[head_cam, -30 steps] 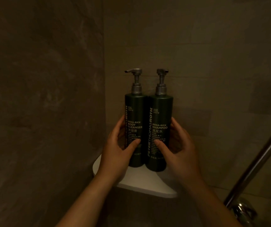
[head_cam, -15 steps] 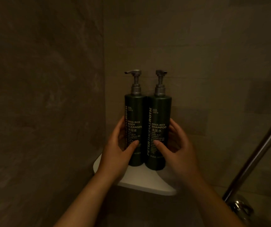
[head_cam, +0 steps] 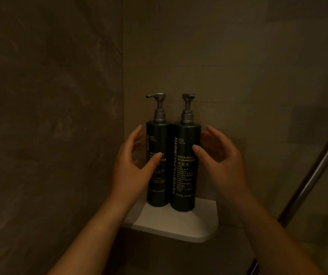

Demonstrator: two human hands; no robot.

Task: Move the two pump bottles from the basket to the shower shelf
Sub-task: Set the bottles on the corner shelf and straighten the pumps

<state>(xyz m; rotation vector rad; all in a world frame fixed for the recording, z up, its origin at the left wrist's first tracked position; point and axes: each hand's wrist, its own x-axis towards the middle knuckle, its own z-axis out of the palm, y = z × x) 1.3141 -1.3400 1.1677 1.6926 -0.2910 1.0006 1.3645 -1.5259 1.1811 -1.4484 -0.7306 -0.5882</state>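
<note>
Dim brown tiled walls (head_cam: 50, 116) meeting in a corner; slanted metal rail (head_cam: 315, 173) at right.

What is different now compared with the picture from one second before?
Both hands have loosened: the left hand and right hand were wrapped around the bottles, and now their fingers are spread open and higher. The body cleanser bottle and shampoo bottle stay upright, side by side on the white shelf.

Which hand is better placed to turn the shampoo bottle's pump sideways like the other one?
Right. The right hand is cupped beside the shampoo bottle, just below its pump. The left hand sits beyond the body cleanser bottle.
</note>
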